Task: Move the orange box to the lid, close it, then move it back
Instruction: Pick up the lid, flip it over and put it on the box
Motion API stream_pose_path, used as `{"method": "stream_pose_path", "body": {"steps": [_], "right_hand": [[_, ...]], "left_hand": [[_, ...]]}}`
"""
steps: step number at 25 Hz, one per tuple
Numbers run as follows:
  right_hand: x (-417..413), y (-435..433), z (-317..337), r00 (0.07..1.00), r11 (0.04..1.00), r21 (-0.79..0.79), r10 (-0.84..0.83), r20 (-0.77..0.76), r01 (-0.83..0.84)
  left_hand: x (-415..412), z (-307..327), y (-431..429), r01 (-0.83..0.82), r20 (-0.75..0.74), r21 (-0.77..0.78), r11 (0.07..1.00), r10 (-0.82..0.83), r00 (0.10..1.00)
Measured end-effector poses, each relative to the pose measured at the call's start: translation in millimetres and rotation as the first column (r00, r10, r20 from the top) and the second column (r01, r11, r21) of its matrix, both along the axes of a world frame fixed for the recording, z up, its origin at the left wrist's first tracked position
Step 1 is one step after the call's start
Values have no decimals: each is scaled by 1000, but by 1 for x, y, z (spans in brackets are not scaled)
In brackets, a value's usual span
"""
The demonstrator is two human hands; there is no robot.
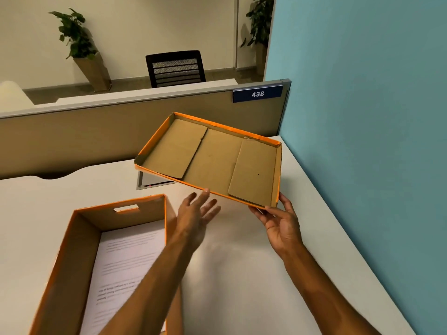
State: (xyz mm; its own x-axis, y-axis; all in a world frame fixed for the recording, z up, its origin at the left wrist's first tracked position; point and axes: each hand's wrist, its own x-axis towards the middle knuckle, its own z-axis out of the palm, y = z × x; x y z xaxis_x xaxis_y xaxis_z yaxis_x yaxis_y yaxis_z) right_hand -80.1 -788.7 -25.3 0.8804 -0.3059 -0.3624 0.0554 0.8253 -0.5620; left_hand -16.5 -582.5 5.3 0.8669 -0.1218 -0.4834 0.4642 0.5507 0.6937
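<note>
The orange box (72,250) stands open on the white desk at the lower left, with printed sheets of paper (121,262) lying inside it. Its orange lid (212,160) is lifted off the desk and tilted, brown inside facing me. My right hand (278,223) grips the lid's near right corner from below. My left hand (196,213) is open with fingers spread, just under the lid's near edge, its fingertips at or close to the rim. My left forearm crosses over the box's right wall.
The white desk (242,274) runs along a blue wall (362,117) on the right. A beige partition (96,131) with a "438" label (257,94) closes the back. A grey cable hatch (150,182) sits under the lid. A black chair and potted plants stand beyond.
</note>
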Motion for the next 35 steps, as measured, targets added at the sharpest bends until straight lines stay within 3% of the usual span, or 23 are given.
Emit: {"method": "stream_pose_path", "body": {"steps": [7,13,21,26,35], "right_hand": [[-62,83,15,999,1000,7,3,39,-3],[-101,132,20,992,984,-129,125,4,-124],[-96,112,38,995,960,-267,68,-75,-86],[-76,92,51,939,822,-463,245,-240,-332],[-102,112,49,884,788,-403,430,-181,-466]], "left_hand": [[-47,4,30,-36,91,-29,999,39,995],[-79,11,102,-16,109,17,1000,14,994],[-108,40,208,59,190,149,987,-87,978],[-129,63,245,48,196,192,980,-87,977],[-171,104,249,-25,290,379,925,-93,952]]}}
